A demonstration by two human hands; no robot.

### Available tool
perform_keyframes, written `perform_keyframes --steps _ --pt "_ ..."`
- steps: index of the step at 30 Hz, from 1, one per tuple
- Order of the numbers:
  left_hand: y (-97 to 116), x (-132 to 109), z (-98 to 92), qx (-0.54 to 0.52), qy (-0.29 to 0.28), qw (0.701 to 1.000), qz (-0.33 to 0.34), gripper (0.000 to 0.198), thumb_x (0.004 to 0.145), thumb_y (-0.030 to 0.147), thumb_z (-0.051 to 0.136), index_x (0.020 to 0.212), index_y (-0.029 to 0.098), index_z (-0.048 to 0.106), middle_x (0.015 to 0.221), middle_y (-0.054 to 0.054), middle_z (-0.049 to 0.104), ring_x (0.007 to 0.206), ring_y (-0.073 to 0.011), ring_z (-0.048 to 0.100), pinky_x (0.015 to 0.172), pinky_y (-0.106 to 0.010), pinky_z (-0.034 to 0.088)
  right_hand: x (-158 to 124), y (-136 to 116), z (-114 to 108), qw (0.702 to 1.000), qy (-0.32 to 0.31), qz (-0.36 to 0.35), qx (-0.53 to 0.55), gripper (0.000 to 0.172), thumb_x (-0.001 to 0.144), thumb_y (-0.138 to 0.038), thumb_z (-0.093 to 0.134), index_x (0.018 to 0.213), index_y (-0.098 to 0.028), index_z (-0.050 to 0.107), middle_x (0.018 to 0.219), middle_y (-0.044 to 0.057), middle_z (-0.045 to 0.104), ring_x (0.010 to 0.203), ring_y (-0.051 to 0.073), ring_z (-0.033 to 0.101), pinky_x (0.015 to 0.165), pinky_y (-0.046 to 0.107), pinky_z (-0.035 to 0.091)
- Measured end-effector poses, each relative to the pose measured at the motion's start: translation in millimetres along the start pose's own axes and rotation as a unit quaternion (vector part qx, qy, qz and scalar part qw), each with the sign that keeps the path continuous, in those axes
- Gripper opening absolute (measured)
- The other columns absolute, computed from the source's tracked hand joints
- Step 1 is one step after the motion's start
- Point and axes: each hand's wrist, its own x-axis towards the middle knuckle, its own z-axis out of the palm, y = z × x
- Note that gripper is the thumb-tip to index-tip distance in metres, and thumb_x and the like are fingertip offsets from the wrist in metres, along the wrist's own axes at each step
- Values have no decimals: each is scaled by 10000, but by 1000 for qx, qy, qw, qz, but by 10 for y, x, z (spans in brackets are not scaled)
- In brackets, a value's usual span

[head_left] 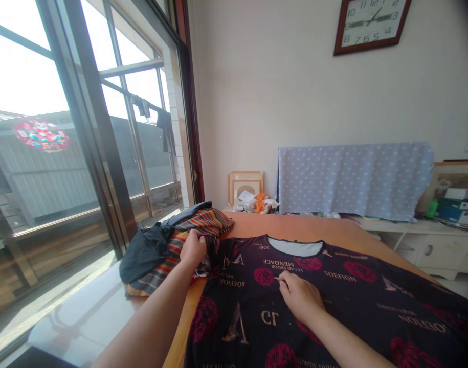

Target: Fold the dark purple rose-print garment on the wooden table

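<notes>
From the head-worn view, a black T-shirt with round red prints and gold lettering lies spread flat on an orange-brown tabletop. Its pale collar is at the far side, and its length runs from there toward the person, past the bottom of the view. The right hand is on the shirt, resting on its chest with the fingers drawn narrowly together; whether they pinch the cloth cannot be told. The left hand is just beside the shirt's left edge, closed around a heap of striped cloth. A large window stands to the left, with a dark garment bunched against the striped cloth.
</notes>
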Motion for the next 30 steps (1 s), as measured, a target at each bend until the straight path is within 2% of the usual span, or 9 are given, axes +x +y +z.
perform_keyframes --steps 3,5,9,13,18,21,23,27,30 --pt "20 -96 -74 34 41 999 11 210 902 370 512 1052 229 556 1146 -99 651 1060 -246 612 795 -312 436 13 -1 -4 1000 -6 3 1 209 952 -310 460 1017 -315 659 992 -7 724 854 176 645 649 272 301" --pt "32 -172 -106 58 41 997 29 213 921 412 482 1021 241 559 1089 -72 669 996 -224 623 740 -288 419 12 -2 -4 1000 -8 5 -1 210 954 -313 459 1021 -309 658 1003 -5 725 865 174 649 650 272 305" --pt "8 -330 -97 92 -57 993 49 282 920 512 459 913 261 588 933 -32 705 852 -203 635 665 -267 382 -9 -4 -8 1000 -3 -3 -14 220 967 -315 430 1002 -293 647 1003 -3 725 861 169 650 652 271 304" --pt "-107 -442 -24 119 -131 983 43 278 819 529 583 853 256 625 923 -47 717 854 -230 641 678 -277 386 -29 -18 -34 1000 -10 -4 -29 225 970 -323 416 997 -298 638 997 -4 724 838 170 647 643 269 299" --pt "-297 -491 58 80 -181 980 28 172 671 381 721 734 234 658 765 -23 698 731 -206 636 609 -259 374 -33 -33 -56 999 -16 0 -34 232 968 -326 410 990 -296 639 1001 1 724 825 174 649 636 273 295" --pt "-368 -509 72 53 -191 980 23 78 648 259 711 658 210 651 655 -1 662 627 -164 608 551 -238 355 -31 -30 -48 999 -18 2 -35 239 969 -336 407 991 -293 641 973 4 723 809 176 647 628 277 284" --pt "-394 -527 59 32 -187 982 18 39 670 218 679 701 203 663 652 8 663 597 -143 595 529 -224 350 -27 -25 -39 999 -20 5 -35 249 971 -350 402 998 -295 644 949 8 723 806 179 648 623 281 276" --pt "-431 -561 -34 3 -171 985 4 171 753 218 592 905 208 672 713 12 690 561 -125 595 505 -210 356 -14 -12 -18 999 -18 8 -37 246 968 -369 410 1003 -308 646 935 6 725 817 187 650 619 286 267" --pt "-459 -573 -137 9 -160 987 -3 159 767 250 580 895 216 668 716 5 696 573 -140 607 520 -219 369 -6 -5 -9 999 -12 6 -37 228 961 -366 423 994 -320 643 937 -6 727 816 189 649 617 287 259"
